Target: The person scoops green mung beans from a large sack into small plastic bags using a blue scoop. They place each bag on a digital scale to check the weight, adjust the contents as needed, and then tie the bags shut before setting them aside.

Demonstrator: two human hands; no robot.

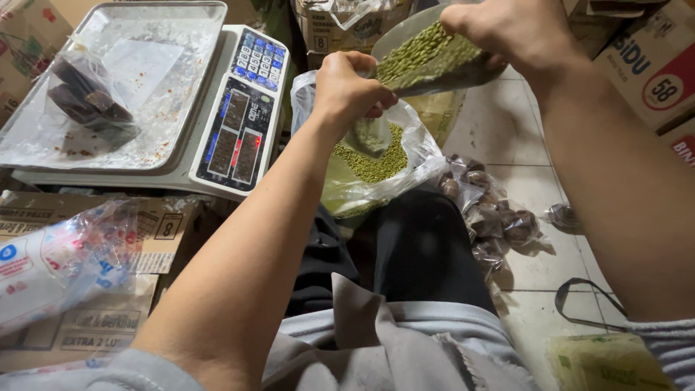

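At the top centre of the frame the right hand [507,29] grips a tilted scoop [427,58] heaped with green mung beans [423,51], its lip pointing down toward a clear plastic bag [376,163]. The left hand [347,90] is closed on the bag's rim, pinching the mouth open just under the scoop. The bag sits in the middle of the frame on the person's lap, already part filled with beans.

The likeliest mishap, as I judge it, is spillage. The bag mouth is narrow and held by one hand only, so a steep tilt could send beans over the rim onto the dark trousers or the tiled floor [536,166] at right. If the pinch slackens, the thin film could fold shut and the beans would bounce off it. The bag's lower part sags to the side, so added weight might roll it over and empty it.

A knotted bag of dark round pieces [492,213] lies just beside it on the floor, where stray beans would scatter. The digital scale [239,108] at upper left, its steel tray [145,87] holding a small bag of dark brown blocks [90,98], stands apart from the pour.
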